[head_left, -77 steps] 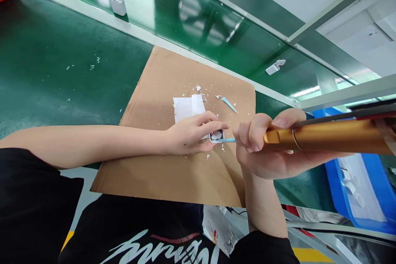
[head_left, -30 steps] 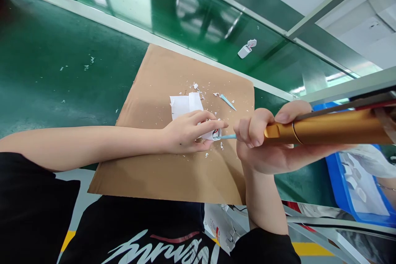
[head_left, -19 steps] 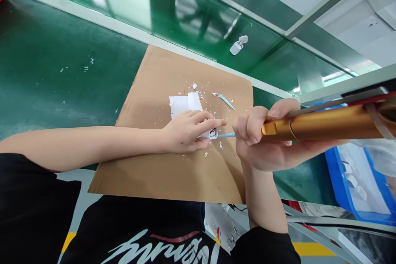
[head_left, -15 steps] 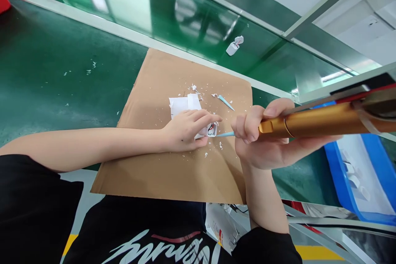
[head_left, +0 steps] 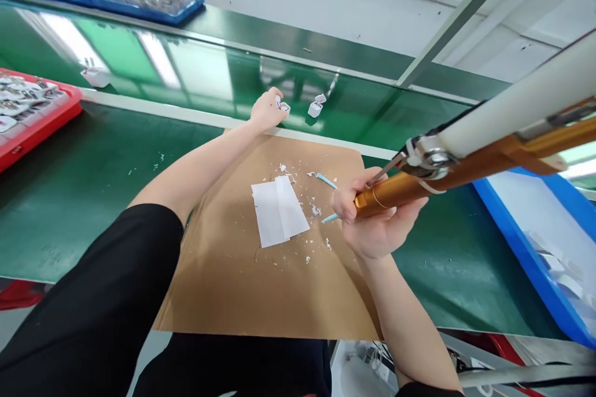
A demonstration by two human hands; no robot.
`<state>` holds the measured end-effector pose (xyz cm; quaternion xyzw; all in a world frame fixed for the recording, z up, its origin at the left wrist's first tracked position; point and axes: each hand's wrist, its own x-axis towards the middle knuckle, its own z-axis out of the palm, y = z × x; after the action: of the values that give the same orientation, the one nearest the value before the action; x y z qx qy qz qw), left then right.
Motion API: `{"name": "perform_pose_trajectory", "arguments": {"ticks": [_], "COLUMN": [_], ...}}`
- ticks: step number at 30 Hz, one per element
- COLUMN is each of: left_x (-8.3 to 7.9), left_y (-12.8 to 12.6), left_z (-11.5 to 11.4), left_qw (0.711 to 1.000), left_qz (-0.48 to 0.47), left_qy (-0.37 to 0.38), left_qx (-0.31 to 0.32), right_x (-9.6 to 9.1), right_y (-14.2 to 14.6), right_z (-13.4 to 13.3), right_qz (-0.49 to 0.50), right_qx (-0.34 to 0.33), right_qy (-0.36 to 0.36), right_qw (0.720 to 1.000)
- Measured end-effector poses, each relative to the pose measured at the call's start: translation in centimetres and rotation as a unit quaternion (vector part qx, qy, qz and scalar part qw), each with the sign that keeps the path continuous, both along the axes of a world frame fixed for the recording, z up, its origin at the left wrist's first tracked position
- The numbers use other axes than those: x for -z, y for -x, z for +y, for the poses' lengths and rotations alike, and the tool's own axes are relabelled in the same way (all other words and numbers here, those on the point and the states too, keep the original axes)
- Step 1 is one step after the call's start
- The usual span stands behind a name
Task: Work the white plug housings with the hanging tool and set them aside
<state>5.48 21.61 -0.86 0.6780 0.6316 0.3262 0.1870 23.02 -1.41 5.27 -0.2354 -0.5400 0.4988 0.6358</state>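
My left hand (head_left: 268,111) is stretched out to the back rail, its fingers closed round a small white plastic case (head_left: 284,109) with an open top. Just right of it, a similar white case (head_left: 315,108) with a raised lid stands on the green surface. My right hand (head_left: 372,220) grips a gold dispensing gun (head_left: 395,190) with a metal lever. Its light blue tapered nozzle (head_left: 329,218) points left, over the cardboard sheet (head_left: 279,298). Folded white paper (head_left: 278,211) lies there among white scraps, below a loose light blue nozzle (head_left: 325,180).
A red tray (head_left: 41,124) of parts is at the left, and a blue bin (head_left: 521,229) with white pieces at the right. Blue trays (head_left: 139,9) full of small metallic parts line the back shelf. Another white case (head_left: 95,76) stands at back left.
My left hand has moved from the paper, away from me to the back rail, with the white case. The paper is now uncovered. My right hand still holds the gun, and the view has shifted.
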Motion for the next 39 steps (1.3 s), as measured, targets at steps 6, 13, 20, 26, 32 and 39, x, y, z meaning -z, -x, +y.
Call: {"name": "perform_pose_trajectory", "arguments": {"ticks": [6, 13, 20, 26, 32, 39], "left_x": [0.5, -0.2, -0.6, 0.9, 1.7, 0.2], "left_y": [-1.0, -3.2, -4.8, -4.3, -2.5, -0.3], "left_z": [-0.5, 0.0, 2.3, 2.7, 3.4, -5.3], "left_qw": [0.990, 0.960, 0.978, 0.971, 0.973, 0.982], "left_qz": [0.045, 0.154, 0.149, 0.185, 0.203, -0.039], "left_qy": [-0.123, -0.205, -0.145, -0.148, -0.108, -0.116], "left_qx": [-0.049, 0.116, 0.006, -0.034, -0.036, 0.141], "right_x": [0.3, 0.3, 0.1, 0.3, 0.3, 0.5], "right_y": [-0.3, -0.3, -0.4, -0.6, -0.6, -0.7], "right_z": [0.3, 0.1, -0.5, -0.6, -0.4, 0.0], "right_qz": [0.002, -0.014, -0.021, -0.012, -0.028, -0.005], "right_qx": [0.001, -0.024, -0.007, -0.014, -0.020, -0.027], "right_qy": [-0.029, -0.048, 0.038, 0.033, 0.022, -0.008], "right_qw": [1.000, 0.998, 0.999, 0.999, 0.999, 1.000]}}
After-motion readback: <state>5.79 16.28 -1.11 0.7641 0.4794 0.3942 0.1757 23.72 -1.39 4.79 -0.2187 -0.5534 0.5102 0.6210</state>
